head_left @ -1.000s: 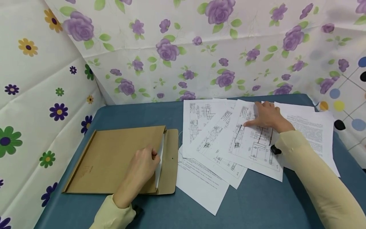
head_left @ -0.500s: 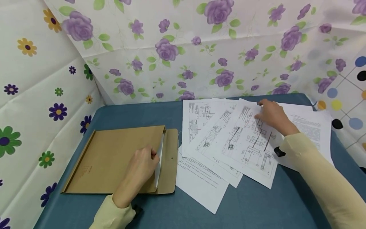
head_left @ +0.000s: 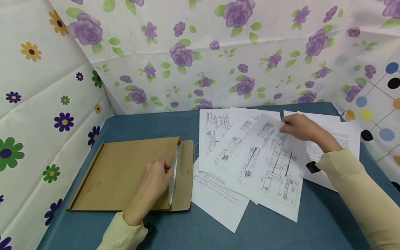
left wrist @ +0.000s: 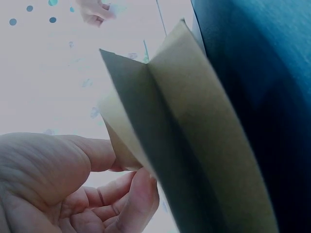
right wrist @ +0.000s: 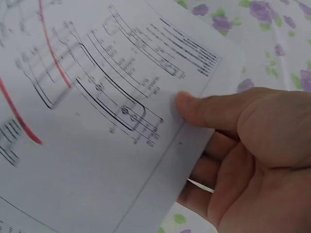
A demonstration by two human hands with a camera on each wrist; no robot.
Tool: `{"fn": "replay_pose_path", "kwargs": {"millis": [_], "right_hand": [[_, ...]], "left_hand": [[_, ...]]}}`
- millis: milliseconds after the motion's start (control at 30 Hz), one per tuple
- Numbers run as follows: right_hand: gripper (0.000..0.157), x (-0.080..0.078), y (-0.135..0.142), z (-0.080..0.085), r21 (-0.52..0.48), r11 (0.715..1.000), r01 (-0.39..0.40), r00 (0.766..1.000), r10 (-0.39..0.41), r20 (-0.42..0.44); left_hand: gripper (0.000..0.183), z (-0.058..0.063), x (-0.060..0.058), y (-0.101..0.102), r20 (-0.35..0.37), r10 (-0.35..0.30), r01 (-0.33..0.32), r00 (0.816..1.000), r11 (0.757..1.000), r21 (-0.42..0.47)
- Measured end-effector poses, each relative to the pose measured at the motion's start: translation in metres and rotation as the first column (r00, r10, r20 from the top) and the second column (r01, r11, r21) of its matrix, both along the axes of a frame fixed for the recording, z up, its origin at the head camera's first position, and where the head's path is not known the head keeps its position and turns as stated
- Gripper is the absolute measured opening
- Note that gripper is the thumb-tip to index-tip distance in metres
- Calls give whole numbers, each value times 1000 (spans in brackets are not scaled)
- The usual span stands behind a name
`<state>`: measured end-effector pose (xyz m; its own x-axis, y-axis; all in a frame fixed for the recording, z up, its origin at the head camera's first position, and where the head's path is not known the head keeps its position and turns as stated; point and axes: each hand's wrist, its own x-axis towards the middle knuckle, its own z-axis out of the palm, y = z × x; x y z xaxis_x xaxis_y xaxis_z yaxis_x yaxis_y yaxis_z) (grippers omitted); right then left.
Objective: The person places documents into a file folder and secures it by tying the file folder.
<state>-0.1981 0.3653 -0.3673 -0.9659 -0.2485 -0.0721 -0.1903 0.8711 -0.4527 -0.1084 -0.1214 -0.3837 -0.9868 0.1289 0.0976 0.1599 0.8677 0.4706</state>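
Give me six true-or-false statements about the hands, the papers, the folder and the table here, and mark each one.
1. The right hand pinches a sheet. True.
2. That sheet is blank. False: line drawings are printed on it.
3. The left hand rests on the loose papers. False: it holds the brown folder near its open end.
4. The brown folder lies to the left of the loose papers in the head view. True.
5. The table is covered in red. False: its surface is blue.
6. The right wrist view shows red strokes on the pinched sheet. True.
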Motion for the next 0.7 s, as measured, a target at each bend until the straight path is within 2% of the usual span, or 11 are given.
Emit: {"fn": "replay_pose_path", "kwargs": {"millis": [133, 233, 333, 400, 500, 700], "right_hand": [[11, 11, 0, 11, -37, 997, -68, 996, 70, 48], [10, 19, 1, 18, -121, 990, -77, 990, 90, 105], [23, 23, 4, 22, -229, 972, -54, 979, 98, 181], [30, 26, 6, 24, -303, 953, -24, 967, 99, 234], [31, 28, 9, 24, -402, 916, 2, 950, 125, 288], [33, 32, 6, 20, -557, 831, 7, 919, 214, 331]], "left_hand": [[6, 1, 0, 0, 0, 0, 0, 1000, 1000, 0], [5, 1, 0, 0, 2, 0, 0, 1000, 1000, 1], [4, 0, 0, -1, 0, -2, 2, 1000, 1000, 2], [5, 0, 0, -1, -4, -5, 5, 1000, 1000, 1], [5, 0, 0, -1, -7, -5, 5, 1000, 1000, -2], [6, 1, 1, 0, -11, -5, 5, 1000, 1000, -1]]}}
